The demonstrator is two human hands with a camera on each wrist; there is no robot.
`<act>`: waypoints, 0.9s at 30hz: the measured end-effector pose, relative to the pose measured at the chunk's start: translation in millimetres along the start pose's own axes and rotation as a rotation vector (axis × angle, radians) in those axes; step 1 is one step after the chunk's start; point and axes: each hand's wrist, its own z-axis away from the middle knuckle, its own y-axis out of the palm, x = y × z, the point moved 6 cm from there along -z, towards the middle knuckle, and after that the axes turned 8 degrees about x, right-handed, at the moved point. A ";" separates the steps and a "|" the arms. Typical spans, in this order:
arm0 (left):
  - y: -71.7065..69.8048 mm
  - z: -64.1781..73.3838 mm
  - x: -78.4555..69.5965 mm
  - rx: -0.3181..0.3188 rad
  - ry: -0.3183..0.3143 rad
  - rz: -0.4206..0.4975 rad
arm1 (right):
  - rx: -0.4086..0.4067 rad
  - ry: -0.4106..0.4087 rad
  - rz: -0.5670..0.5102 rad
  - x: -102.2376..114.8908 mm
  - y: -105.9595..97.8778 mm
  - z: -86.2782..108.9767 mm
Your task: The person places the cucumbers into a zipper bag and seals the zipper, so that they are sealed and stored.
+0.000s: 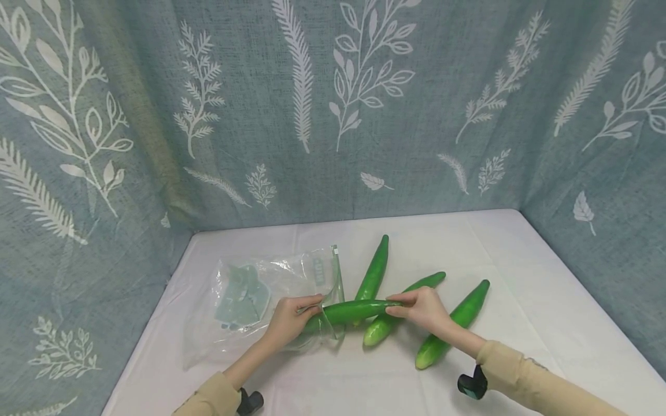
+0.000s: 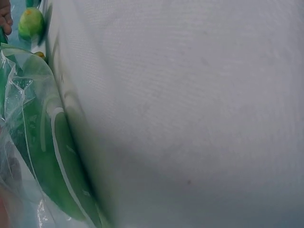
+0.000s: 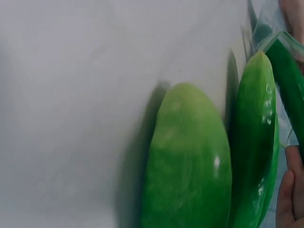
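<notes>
A clear zip bag (image 1: 296,267) lies on the left of the table, its mouth facing right. My left hand (image 1: 291,318) pinches the rim of that mouth. A green cucumber (image 1: 356,311) reaches part way into the bag, and my right hand (image 1: 424,307) pinches its outer, narrow end. Through the plastic, a green cucumber body (image 2: 35,137) shows in the left wrist view, close to the cloth. In the right wrist view the held cucumber (image 3: 285,78) slants at the right edge, with right-hand fingers (image 3: 297,183) below it.
Three more cucumbers lie on the white-clothed table: one behind (image 1: 376,268), one under the right hand (image 1: 378,330), one farther right (image 1: 460,323). A pale blue-green patch (image 1: 241,297) shows on the bag. Patterned blue curtains (image 1: 322,185) surround the table's back and sides.
</notes>
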 end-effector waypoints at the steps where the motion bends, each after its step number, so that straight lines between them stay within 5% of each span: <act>1: -0.2 -0.1 0.0 -0.001 0.001 -0.001 | 0.002 -0.004 0.006 0.9 1.5 -0.6; 13: -0.9 -1.5 1.4 -0.012 -0.004 0.015 | 0.020 -0.171 0.087 18.5 19.6 0.4; 27: -3.5 -4.3 0.2 -0.057 0.010 0.013 | 0.018 -0.245 0.068 31.0 41.4 -3.2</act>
